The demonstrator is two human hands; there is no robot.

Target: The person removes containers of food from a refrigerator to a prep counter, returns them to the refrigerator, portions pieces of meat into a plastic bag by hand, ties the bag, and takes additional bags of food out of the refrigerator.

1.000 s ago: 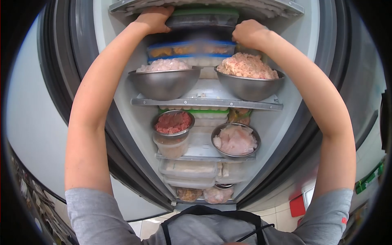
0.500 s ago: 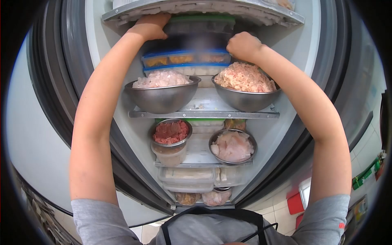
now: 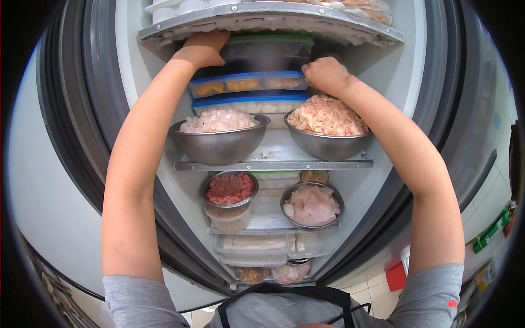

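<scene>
My left hand (image 3: pixel 205 48) reaches under the frosted upper shelf, at the left end of a green-lidded container (image 3: pixel 268 48); its fingertips are partly hidden. My right hand (image 3: pixel 328 74) has its fingers curled in at the right end of a blue-lidded container (image 3: pixel 249 83) with yellow-orange food inside, pinching its corner. Another blue-lidded container (image 3: pixel 251 103) lies beneath that one. In front on the same shelf stand a steel bowl (image 3: pixel 219 146) of pale pink pieces and, below my right hand, a steel bowl (image 3: pixel 328 143) heaped with minced meat.
The frosted shelf edge (image 3: pixel 273 9) crosses above my hands. On the shelf below are a bowl of red meat (image 3: pixel 229 188) and a bowl of pale slices (image 3: pixel 311 205). Lower down sit clear containers (image 3: pixel 254 243) and bagged food (image 3: pixel 291 272). Refrigerator walls flank both arms.
The view has tilted upward, showing more of the upper shelf. My right hand has moved down from beside the green-lidded container to the blue-lidded one, which now looks tilted. My left hand stays at the left.
</scene>
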